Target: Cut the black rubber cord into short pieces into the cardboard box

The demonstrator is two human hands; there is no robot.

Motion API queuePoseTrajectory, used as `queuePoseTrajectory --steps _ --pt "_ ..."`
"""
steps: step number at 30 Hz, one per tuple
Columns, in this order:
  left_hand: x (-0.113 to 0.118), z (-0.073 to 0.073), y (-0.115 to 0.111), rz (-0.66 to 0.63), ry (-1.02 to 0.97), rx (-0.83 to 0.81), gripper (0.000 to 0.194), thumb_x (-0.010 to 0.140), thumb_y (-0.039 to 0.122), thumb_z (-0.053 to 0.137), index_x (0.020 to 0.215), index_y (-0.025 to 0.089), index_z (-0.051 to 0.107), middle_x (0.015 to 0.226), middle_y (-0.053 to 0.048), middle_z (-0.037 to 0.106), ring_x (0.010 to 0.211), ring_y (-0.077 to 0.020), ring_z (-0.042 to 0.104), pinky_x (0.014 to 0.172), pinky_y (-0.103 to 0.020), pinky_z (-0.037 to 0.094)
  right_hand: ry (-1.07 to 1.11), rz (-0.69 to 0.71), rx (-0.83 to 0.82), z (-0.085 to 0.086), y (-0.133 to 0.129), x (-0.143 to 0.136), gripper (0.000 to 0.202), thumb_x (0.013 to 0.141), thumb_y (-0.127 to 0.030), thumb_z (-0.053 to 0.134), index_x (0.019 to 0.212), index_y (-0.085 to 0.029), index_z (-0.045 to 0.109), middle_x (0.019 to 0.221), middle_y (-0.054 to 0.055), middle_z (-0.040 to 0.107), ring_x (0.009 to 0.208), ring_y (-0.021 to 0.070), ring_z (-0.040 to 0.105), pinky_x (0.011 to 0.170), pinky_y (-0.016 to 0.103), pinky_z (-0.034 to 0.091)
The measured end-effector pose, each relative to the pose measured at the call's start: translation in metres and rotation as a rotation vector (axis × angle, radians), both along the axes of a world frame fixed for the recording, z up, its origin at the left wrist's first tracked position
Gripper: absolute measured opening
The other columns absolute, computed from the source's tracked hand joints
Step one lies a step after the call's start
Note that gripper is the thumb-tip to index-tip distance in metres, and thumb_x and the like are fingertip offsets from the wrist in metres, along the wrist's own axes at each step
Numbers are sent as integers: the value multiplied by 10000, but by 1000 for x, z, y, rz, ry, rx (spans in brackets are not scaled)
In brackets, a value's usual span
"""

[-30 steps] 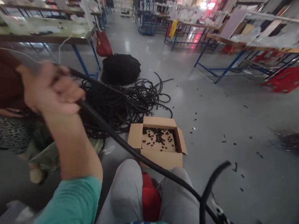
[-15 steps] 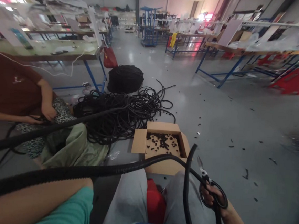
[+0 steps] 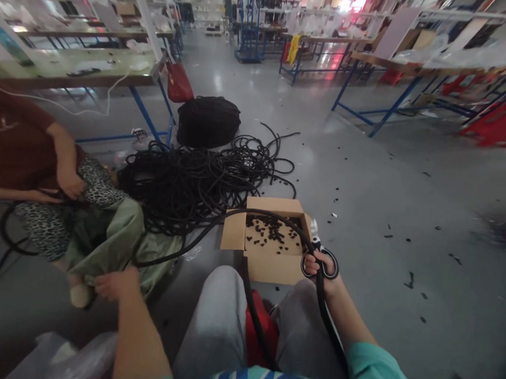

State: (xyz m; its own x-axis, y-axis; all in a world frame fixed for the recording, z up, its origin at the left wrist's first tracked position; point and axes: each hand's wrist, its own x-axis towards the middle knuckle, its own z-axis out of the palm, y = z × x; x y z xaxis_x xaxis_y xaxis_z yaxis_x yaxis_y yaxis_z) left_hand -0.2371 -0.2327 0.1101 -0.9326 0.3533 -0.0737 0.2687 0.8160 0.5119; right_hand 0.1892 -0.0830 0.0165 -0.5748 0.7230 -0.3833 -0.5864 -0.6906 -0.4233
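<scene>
— Gripped what in the right hand (image 3: 322, 266)?
— Clutched scissors (image 3: 316, 236) and black tube (image 3: 321, 294), arched above open cardboard box (image 3: 275, 268).
— Did what with the left hand (image 3: 117, 284)?
— Hung near green cloth (image 3: 121, 229); could not tell whether spread or pinching.

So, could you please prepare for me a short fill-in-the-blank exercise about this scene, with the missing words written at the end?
1. The person's right hand holds a pair of ____.
2. Small black pieces lie inside an open box made of ____.
3. A tangled pile of black tubing lies on the ____.
4. The trousers of the person wearing the camera are ____ in colour.

Missing words: scissors; cardboard; floor; grey.
</scene>
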Motion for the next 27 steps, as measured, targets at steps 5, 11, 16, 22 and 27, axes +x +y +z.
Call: queuePoseTrajectory --steps 5,11,16,22,27 --pt "63 -26 48 -425 -571 126 298 702 379 534 820 112 594 925 -131 644 1002 -291 535 844 -395 403 218 -44 45 -4 15 -22 172 695 -152 551 854 -188 498 562 -65 416 410 25 391 376 126 389" --pt "175 -24 58 -906 -1095 235 349 518 363 715 767 161 578 747 -27 653 771 -188 597 725 -300 448 287 -194 47 -7 22 -40 196 680 -149 549 861 -211 506 569 -61 439 441 33 423 408 136 428" --pt "180 -23 67 -564 -1642 385 314 631 362 652 778 155 467 501 56 493 386 -87 490 418 -217 394 76 -236 24 -12 33 -38 178 618 -158 604 745 -196 485 547 -67 434 443 21 432 425 121 429" --pt "98 -10 123 -234 -1615 1007 149 776 280 507 752 133 499 495 78 384 296 7 251 307 -134 201 -332 -125 108 -24 44 -47 187 617 -267 609 625 -199 434 524 -47 447 422 66 455 384 194 427" --pt "63 -19 155 -217 -1486 1152 123 769 237 490 771 127 547 574 25 492 383 -19 377 375 -164 300 -564 -42 23 -36 32 -84 195 603 -281 603 637 -190 434 512 -41 478 395 60 439 381 194 399"
